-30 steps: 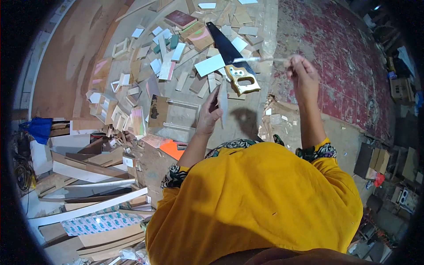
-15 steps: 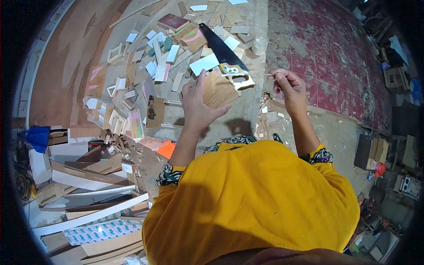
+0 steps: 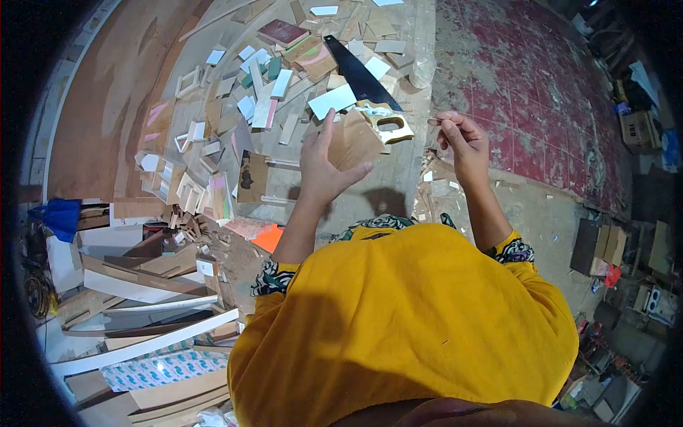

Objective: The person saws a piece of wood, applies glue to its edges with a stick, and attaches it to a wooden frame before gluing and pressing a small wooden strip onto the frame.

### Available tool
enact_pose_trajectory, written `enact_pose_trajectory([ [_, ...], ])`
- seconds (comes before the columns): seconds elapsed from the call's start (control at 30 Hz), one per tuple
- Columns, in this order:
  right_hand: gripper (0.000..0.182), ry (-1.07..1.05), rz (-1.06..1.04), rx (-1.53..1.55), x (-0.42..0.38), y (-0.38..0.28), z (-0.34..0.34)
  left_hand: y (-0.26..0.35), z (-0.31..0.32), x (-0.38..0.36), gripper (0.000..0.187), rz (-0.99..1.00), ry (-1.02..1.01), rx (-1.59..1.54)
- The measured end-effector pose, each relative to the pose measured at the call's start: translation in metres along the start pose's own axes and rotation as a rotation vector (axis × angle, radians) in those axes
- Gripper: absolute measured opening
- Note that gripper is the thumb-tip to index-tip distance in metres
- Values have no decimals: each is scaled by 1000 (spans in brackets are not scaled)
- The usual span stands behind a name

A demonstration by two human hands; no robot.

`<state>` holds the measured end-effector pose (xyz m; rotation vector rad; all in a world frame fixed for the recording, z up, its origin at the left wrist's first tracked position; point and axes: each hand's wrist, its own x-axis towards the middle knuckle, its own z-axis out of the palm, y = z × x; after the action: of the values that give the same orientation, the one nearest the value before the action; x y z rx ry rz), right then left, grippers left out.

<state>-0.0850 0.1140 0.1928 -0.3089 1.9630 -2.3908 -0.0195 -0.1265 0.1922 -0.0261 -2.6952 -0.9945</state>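
1. We see the left hand with thumb and forefinger spread wide, holding a flat wooden piece at its near-left side.
2. We find the right hand pinched narrow, thumb against forefinger, on a small thin piece, too slight and blurred for us to name.
3. We note the left hand's back turned up, forefinger pointing away from the body and thumb reaching right; the right hand is raised, well apart from it, fingertips turned left.
4. Both forearms reach forward from patterned cuffs and a yellow top.
5. The wooden piece is between the hands, overlapping our view of the saw near its handle; whether they touch we cannot tell.
6. Beyond, we see offcuts, a white rectangle and a dark red block on the work surface.
7. For writing, we make out teal print on a plastic wrap lower left and marks on a carton at right; neither is legible to us.
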Motion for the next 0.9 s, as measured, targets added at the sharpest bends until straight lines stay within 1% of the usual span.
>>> enact_pose_trajectory([
  [0.07,16,-21,-12,-1,1,-2,1,-16,12,-1,106,-140,-31,-508],
  [0.1,16,-39,-27,-2,2,-3,0,-11,8,-1,106,-140,-32,-509],
  [0.17,16,-47,-37,-28,3,-4,0,0,-2,-3,106,-15,-14,-26],
  [0.2,15,-59,-48,-51,4,-4,0,3,-3,-2,106,-16,-15,-27],
  [0.27,15,-60,-80,-100,3,-4,3,8,-6,-1,107,-29,-9,116],
  [0.3,15,-60,-115,-148,3,-4,5,11,-8,0,107,-31,-6,117],
  [0.33,15,-64,-116,-147,3,-4,7,14,-10,1,108,-101,-41,115],
  [0.37,14,-79,-165,-222,3,-2,9,16,-11,2,109,-171,-77,112],
  [0.4,13,-94,-215,-296,2,-1,11,13,-10,2,109,-172,-74,112],
  [0.43,13,-96,-216,-296,2,2,12,10,-7,2,109,-163,-58,118],
  [0.5,13,-143,-294,-485,-1,6,15,8,-6,2,109,-155,-41,125],
  [0.53,12,-150,-340,-516,-1,3,19,8,-6,2,109,-168,-42,121],
  [0.57,12,-153,-340,-516,-1,5,21,9,-6,2,109,-182,-43,117],
  [0.63,12,-188,-522,-650,-2,10,23,11,-8,3,108,-200,-48,120],
  [0.67,12,-190,-521,-650,-2,12,24,12,-9,3,108,-216,-55,123],
  [0.73,15,-205,-672,-714,-3,15,26,9,-6,3,108,-234,-64,147],
  [0.9,18,-300,-699,-789,-10,12,30,5,-5,5,107,-275,-81,184],
])
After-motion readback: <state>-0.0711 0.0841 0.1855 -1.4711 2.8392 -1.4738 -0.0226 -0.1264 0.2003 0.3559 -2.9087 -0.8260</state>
